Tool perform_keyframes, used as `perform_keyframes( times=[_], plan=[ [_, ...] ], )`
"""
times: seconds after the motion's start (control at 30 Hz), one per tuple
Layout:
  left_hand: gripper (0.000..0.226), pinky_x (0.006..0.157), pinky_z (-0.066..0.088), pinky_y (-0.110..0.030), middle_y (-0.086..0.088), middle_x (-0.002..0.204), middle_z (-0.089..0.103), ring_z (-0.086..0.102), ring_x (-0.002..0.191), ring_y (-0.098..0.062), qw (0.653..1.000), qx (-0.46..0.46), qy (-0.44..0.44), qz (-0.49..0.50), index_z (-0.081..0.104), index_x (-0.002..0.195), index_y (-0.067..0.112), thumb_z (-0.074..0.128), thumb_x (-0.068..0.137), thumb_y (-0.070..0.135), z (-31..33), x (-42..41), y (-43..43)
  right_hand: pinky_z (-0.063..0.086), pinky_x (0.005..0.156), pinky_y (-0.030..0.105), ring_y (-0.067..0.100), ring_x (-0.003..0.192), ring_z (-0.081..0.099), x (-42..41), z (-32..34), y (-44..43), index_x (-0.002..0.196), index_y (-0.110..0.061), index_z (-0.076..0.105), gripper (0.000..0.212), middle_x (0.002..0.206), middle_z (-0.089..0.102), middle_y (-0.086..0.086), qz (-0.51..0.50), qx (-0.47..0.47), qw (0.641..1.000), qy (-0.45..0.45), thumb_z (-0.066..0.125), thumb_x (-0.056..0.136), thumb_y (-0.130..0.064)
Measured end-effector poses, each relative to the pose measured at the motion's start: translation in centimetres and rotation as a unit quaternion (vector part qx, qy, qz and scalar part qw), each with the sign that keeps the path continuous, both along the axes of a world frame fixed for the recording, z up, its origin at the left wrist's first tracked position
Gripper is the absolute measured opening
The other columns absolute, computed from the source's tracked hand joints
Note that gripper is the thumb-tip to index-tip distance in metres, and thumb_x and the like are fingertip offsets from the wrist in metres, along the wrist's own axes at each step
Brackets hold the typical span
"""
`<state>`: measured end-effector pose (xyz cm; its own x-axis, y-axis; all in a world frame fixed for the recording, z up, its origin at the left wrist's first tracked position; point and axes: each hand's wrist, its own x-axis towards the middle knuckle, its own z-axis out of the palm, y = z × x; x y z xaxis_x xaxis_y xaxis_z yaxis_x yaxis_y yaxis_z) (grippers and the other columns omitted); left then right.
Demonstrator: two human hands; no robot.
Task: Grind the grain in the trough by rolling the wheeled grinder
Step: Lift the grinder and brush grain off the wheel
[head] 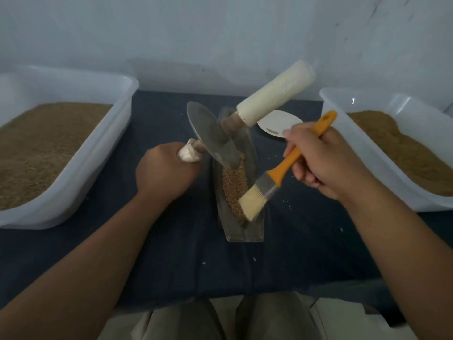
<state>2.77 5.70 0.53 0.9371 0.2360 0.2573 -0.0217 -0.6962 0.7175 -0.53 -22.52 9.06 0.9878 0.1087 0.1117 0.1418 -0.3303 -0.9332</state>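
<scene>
- Grips the grinder [208, 128] by its near end with the left hand [164, 173], tilted at the far end of the trough [245, 231].
- Holds a brush [284, 165] in the right hand [326, 163], bristles on grain [232, 187] at the near end.

Left tub [81, 182] cut off by the left edge, right tub [362, 153] by the right. Left hand [164, 170] wraps the near handle of the grinder [208, 133]; only a white tip shows. The wheel hides the far part of the grain [232, 185] in the trough [247, 233]. Right hand [326, 163] covers the mid-handle of the brush [282, 170]; the bristles mask the grain's near end. White specks [285, 201] on the cloth [171, 253] are too small to name.
</scene>
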Motion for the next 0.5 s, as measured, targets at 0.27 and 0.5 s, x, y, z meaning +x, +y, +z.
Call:
perform_keyframes(
  times=[0.27, 0.5],
  plan=[
    [0.032, 0.059, 0.046, -0.032, 0.01, 0.065, 0.065, 0.063, 0.065, -0.012, 1.0, 0.015, 0.012, -0.005, 0.066, 0.07, 0.028, 0.062, 0.074, 0.06, 0.0, 0.1, 0.0, 0.043, 0.039, 0.024, 0.019, 0.039, 0.053, 1.1, 0.0, 2.5, 0.074, -0.007, 0.061, 0.039, 0.054, 0.064, 0.008, 0.003, -0.146, 0.983, -0.109, 0.056, 0.105, -0.03],
    [0.032, 0.061, 0.05, -0.034, 0.009, 0.066, 0.066, 0.064, 0.066, -0.013, 1.0, 0.006, 0.014, -0.002, 0.066, 0.072, 0.029, 0.06, 0.073, 0.06, 0.1, 0.2, -0.1, 0.042, 0.039, 0.02, 0.017, 0.037, 0.051, 1.0, 0.1, 2.7, 0.07, -0.016, 0.063, 0.039, 0.052, 0.063, 0.007, 0.048, -0.189, 0.978, -0.072, 0.055, 0.103, -0.035]
  ],
)
